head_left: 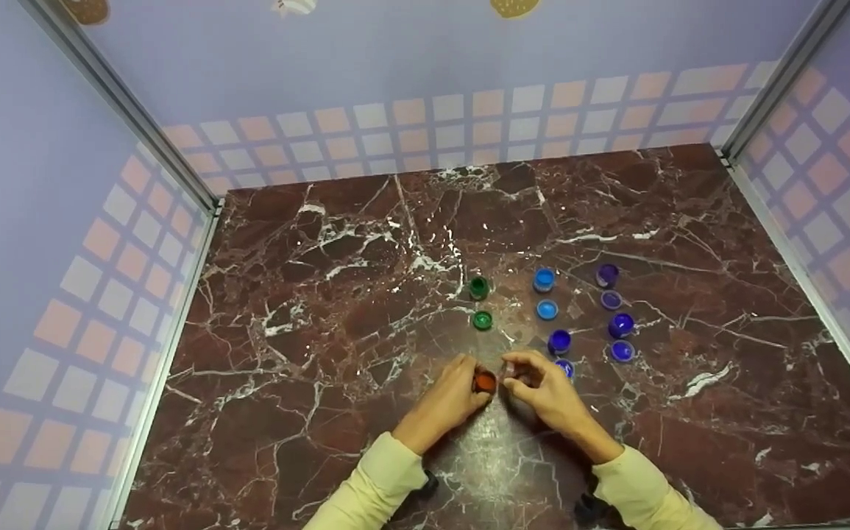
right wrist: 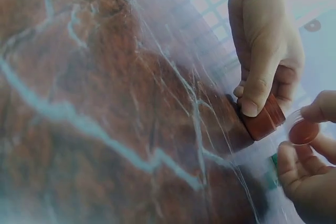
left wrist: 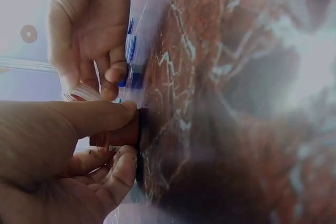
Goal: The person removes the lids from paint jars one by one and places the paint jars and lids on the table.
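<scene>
Two hands meet over a small red paint pot (head_left: 484, 381) on the glossy red-brown marble tabletop (head_left: 336, 294).
Left hand (head_left: 448, 398) pinches the round pot standing on the tabletop; right hand (head_left: 542, 390), just beside the pot, pinches its clear, red-stained round lid (right wrist: 303, 130). Beyond the pot stand green (head_left: 478, 287), blue (head_left: 544, 279) and purple pots (head_left: 607, 274) with loose lids.

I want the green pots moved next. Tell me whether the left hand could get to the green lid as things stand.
Probably yes, but not at once: the left hand grips the red paint pot. The green lid lies beyond it on the marble table, and nothing stands between them.
</scene>
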The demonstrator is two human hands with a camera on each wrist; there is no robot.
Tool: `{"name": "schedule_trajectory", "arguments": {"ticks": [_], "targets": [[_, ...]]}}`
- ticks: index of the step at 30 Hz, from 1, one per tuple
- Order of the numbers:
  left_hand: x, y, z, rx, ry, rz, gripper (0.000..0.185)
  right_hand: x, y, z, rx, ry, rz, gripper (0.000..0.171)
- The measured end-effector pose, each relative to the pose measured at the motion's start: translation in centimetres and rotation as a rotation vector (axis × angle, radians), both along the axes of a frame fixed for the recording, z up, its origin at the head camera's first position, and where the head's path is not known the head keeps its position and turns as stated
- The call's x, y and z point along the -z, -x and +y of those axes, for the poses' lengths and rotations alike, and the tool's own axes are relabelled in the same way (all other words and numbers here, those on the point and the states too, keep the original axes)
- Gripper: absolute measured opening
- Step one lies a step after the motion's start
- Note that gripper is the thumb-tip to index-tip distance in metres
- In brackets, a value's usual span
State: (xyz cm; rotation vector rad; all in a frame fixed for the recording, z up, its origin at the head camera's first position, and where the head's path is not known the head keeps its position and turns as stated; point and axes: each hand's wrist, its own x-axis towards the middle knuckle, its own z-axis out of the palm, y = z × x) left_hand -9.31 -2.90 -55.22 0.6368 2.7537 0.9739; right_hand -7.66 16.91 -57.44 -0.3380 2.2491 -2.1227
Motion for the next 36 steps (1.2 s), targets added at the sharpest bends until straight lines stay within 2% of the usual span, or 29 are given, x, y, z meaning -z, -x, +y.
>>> {"name": "schedule_trajectory", "arguments": {"ticks": [5, 11, 19, 22, 27, 36], "targets": [[-0.1, 0.8, 0.2, 0.017, -0.003, 0.04, 0.03, -0.5, 0.0, 0.4, 0.069, 0.142, -0.053, 0.037], [-0.1, 1.7, 0.7, -0.004, -0.027, 0.005, 0.029, -1.1, -0.1, 0.6, 0.054, 0.214, -0.081, 0.045], [0.0, 3.1, 1.3, -0.043, -0.037, -0.001, 0.03, -0.9, 0.0, 0.9, -0.061, 0.177, 0.032, 0.05], [0.1, 3.5, 1.4, -0.049, -0.052, -0.006, 0.03, -0.7, 0.0, 1.1, -0.108, 0.163, 0.042, 0.049], [0.2, 4.1, 1.5, -0.05, -0.081, 0.012, 0.03, -0.7, -0.2, 1.2, -0.146, 0.147, -0.001, 0.047], [0.2, 4.6, 1.5, -0.053, -0.065, 0.04, 0.032, -0.8, -0.6, 1.1, -0.136, 0.064, -0.106, 0.041]]}}
